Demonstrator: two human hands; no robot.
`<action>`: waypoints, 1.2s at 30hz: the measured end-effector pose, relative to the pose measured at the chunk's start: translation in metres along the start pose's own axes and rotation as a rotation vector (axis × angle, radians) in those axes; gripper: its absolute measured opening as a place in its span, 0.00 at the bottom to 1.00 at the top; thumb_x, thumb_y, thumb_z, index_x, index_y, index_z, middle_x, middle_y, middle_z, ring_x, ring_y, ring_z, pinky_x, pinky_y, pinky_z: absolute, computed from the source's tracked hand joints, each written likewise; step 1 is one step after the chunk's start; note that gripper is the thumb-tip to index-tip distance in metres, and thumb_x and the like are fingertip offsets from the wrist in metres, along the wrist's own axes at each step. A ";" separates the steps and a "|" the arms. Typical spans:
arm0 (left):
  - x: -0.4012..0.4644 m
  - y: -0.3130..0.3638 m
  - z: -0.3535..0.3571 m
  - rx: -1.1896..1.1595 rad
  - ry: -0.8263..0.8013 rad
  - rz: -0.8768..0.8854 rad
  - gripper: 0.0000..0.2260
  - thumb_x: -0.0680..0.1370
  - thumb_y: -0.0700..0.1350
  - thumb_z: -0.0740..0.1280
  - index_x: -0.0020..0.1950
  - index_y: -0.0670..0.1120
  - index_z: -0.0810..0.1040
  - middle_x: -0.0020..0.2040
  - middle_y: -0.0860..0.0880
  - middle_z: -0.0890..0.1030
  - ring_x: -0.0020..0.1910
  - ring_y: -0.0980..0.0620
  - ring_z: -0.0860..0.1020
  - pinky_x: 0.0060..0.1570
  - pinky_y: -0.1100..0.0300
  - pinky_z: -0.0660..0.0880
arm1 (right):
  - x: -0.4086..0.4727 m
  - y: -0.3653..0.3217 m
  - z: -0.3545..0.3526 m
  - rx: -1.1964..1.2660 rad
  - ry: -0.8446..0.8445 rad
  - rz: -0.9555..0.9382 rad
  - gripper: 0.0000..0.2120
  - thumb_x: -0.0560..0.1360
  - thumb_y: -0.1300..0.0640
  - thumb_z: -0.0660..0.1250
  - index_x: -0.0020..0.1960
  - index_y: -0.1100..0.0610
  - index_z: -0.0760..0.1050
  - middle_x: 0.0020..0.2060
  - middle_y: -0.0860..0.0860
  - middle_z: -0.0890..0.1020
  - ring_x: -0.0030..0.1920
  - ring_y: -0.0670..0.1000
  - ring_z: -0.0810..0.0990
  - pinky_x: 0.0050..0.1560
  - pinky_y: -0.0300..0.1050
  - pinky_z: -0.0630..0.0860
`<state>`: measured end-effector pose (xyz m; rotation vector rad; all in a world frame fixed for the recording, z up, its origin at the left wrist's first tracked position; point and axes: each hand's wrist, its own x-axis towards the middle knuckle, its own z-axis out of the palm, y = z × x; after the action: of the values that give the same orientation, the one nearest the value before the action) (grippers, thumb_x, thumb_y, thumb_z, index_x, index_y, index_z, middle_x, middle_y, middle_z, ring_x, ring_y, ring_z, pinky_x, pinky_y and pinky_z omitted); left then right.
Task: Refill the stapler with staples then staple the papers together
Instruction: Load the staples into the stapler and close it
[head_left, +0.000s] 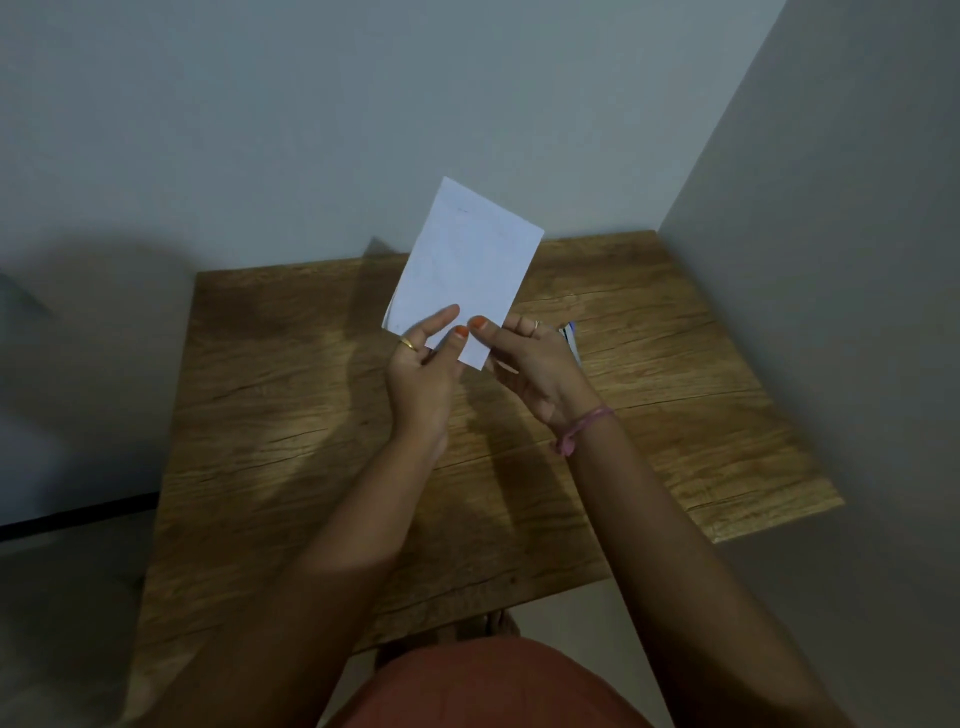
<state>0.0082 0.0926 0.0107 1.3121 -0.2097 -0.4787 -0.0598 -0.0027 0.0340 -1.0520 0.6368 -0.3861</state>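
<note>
A small stack of white papers is held upright above the wooden table, tilted a little to the right. My left hand pinches its lower left corner between thumb and fingers. My right hand grips the lower right edge, thumb on the front. Behind my right hand a small white and blue object lies on the table, mostly hidden; I cannot tell what it is. No stapler shows in the head view.
The table stands in a corner, with a grey wall behind and another wall on the right. Its left edge drops to the floor.
</note>
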 end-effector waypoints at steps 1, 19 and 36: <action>0.000 0.000 0.000 -0.014 -0.006 -0.007 0.09 0.75 0.43 0.72 0.48 0.58 0.83 0.55 0.57 0.81 0.56 0.52 0.80 0.50 0.53 0.81 | -0.001 -0.003 -0.002 -0.040 0.020 0.000 0.10 0.74 0.58 0.71 0.53 0.61 0.80 0.44 0.52 0.85 0.43 0.47 0.82 0.42 0.38 0.78; 0.002 -0.003 0.002 0.110 -0.130 0.054 0.16 0.71 0.40 0.75 0.57 0.53 0.81 0.57 0.60 0.76 0.57 0.55 0.77 0.45 0.56 0.82 | 0.015 -0.034 -0.046 0.027 0.163 -0.039 0.05 0.73 0.57 0.71 0.47 0.58 0.81 0.37 0.51 0.82 0.34 0.45 0.79 0.34 0.37 0.76; 0.008 0.004 -0.004 0.019 -0.018 0.016 0.16 0.72 0.36 0.73 0.52 0.54 0.81 0.61 0.53 0.74 0.53 0.56 0.77 0.39 0.61 0.80 | 0.051 0.014 -0.099 -1.163 0.441 -0.046 0.15 0.71 0.59 0.72 0.56 0.63 0.79 0.51 0.58 0.83 0.48 0.54 0.81 0.43 0.41 0.71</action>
<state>0.0179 0.0929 0.0132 1.3241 -0.2401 -0.4765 -0.0856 -0.0931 -0.0274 -2.1140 1.2994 -0.2712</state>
